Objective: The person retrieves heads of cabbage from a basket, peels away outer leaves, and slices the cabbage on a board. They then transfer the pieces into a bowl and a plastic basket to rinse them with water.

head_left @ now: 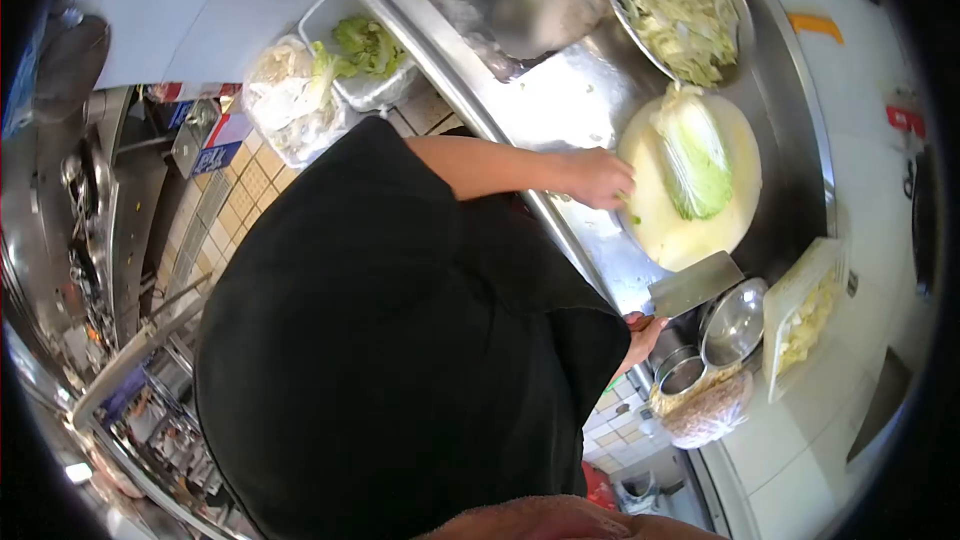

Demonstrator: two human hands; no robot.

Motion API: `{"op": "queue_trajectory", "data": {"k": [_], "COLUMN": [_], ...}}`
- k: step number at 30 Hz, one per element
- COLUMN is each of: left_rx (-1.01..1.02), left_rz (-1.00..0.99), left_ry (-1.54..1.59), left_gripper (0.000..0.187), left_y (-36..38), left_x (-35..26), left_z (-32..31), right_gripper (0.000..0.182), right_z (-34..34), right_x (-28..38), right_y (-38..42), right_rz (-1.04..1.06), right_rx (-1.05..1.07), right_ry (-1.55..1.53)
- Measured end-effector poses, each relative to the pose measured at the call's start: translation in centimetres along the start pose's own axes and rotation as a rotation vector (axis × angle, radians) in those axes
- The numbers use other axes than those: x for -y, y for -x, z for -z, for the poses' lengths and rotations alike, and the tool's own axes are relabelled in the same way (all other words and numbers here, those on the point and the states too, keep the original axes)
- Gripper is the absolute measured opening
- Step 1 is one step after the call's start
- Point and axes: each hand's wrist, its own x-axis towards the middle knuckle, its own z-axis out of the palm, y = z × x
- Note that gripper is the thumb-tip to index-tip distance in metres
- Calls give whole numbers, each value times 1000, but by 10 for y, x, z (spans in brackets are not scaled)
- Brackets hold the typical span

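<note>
A whole napa cabbage (695,160) lies on a round pale cutting board (680,245). My left hand (600,178) is closed at the board's near edge, its fingers curled beside small green bits; what they hold, if anything, is hidden. My right hand (643,335) grips the handle of a cleaver (697,285). The wide blade is held out over the steel counter, close to the board's edge. Beyond the board, a metal bowl (748,32) is heaped with shredded cabbage (680,5).
Plastic-wrapped pale items (550,10) lie on the steel counter (575,90). Near the cleaver stand a metal bowl (735,322), a metal pot (682,372) and a white tray of chopped pale pieces (805,325). Below the counter, a white bin (375,90) holds leafy greens beside a bagged bin (295,105).
</note>
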Motion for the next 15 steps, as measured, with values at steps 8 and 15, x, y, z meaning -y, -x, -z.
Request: {"op": "queue_trajectory", "data": {"k": [8,15], "left_rx": [-491,-906], "left_rz": [603,1068], "left_ry": [-428,-788], "left_gripper": [20,44], "left_y": [190,395], "left_x": [18,174], "left_z": [222,268], "right_gripper": [54,52], "right_z": [-52,-70], "right_x": [1,-9], "right_y": [-21,-33], "right_rz": [-90,34], "right_rx": [-170,-75], "right_ry": [96,259]}}
